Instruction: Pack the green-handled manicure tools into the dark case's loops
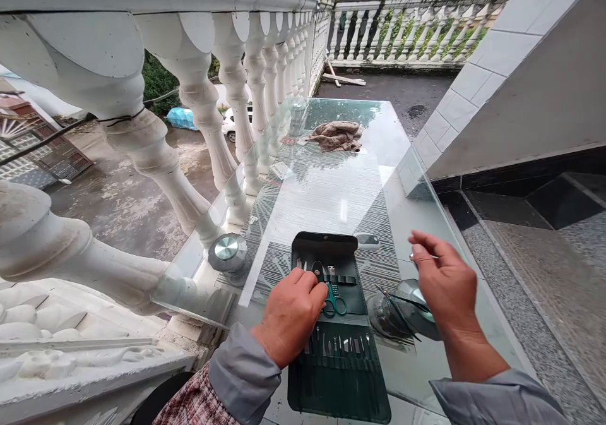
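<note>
A dark green manicure case (338,390) lies unfolded on the glass table. Its lower panel holds a row of slim metal tools (343,347) under a strap. Green-handled scissors (335,302) and a nail clipper (331,272) sit in the upper panel. My left hand (293,311) is over the case's left side, fingers curled beside the scissors; whatever they grip is hidden. To the right of the case my right hand (445,280) is raised, thumb and fingers pinched at a small shiny bit too tiny to name. Beneath it lies a thin black item with long arms (402,305).
The glass tabletop (326,185) stretches away, with a crumpled brown cloth (336,136) at its far end. Round metal-topped supports (230,254) show under the glass. White balusters (189,103) line the left; a tiled wall (473,96) and stone steps (544,254) flank the right.
</note>
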Tool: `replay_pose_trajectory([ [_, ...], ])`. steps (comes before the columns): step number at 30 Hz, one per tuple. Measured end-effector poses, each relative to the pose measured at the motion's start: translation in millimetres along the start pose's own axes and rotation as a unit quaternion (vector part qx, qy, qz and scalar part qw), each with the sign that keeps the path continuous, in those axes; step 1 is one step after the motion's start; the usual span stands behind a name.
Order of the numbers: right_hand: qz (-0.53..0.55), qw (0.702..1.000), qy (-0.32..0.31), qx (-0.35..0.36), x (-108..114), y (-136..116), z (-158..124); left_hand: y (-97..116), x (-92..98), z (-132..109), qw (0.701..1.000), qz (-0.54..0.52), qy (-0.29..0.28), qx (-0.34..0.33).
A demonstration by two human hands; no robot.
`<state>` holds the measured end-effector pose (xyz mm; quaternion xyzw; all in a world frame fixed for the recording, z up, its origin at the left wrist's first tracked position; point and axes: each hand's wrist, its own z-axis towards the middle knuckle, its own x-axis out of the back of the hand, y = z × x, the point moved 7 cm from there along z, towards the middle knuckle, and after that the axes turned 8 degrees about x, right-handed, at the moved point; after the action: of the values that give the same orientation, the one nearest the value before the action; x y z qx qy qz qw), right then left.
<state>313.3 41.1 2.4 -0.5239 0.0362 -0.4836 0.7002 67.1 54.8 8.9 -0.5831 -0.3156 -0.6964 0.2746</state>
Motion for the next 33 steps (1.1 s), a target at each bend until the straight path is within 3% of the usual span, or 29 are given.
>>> replay_pose_trajectory([
  [3,-0.034,0.997,0.024,-0.066,21.3,41.6,12.3,15.5,-1.0,-0.8,0.995,0.019,0.024,-0.095],
  [6,-0.134,0.989,-0.04,-0.048,21.9,65.3,16.6,27.0,-3.3,-1.6,0.985,0.058,0.039,-0.156],
  [9,-0.224,0.968,-0.108,0.035,9.7,67.1,11.9,29.0,-4.0,-0.3,0.983,0.076,0.049,-0.159],
  [12,-0.276,0.947,-0.126,0.106,0.4,59.3,4.8,26.9,-7.0,0.5,0.984,0.072,0.042,-0.155],
  [17,-0.274,0.946,-0.142,0.097,-3.8,53.0,2.3,20.7,-12.9,0.0,0.989,0.039,0.033,-0.142],
  [21,-0.225,0.965,-0.132,0.023,0.4,45.2,4.6,19.3,-14.6,-1.6,0.988,0.038,0.023,-0.149],
  [26,-0.04,0.988,-0.139,-0.058,-10.7,21.8,-12.3,18.9,-11.7,-1.0,0.989,0.029,0.016,-0.145],
  [30,0.128,0.967,-0.212,-0.059,-37.1,-6.8,-40.1,19.6,-10.9,0.3,0.99,0.026,0.027,-0.138],
  [33,0.173,0.948,-0.26,-0.063,-52.1,-21.4,-53.7,21.0,-12.3,0.3,0.989,0.029,0.035,-0.139],
])
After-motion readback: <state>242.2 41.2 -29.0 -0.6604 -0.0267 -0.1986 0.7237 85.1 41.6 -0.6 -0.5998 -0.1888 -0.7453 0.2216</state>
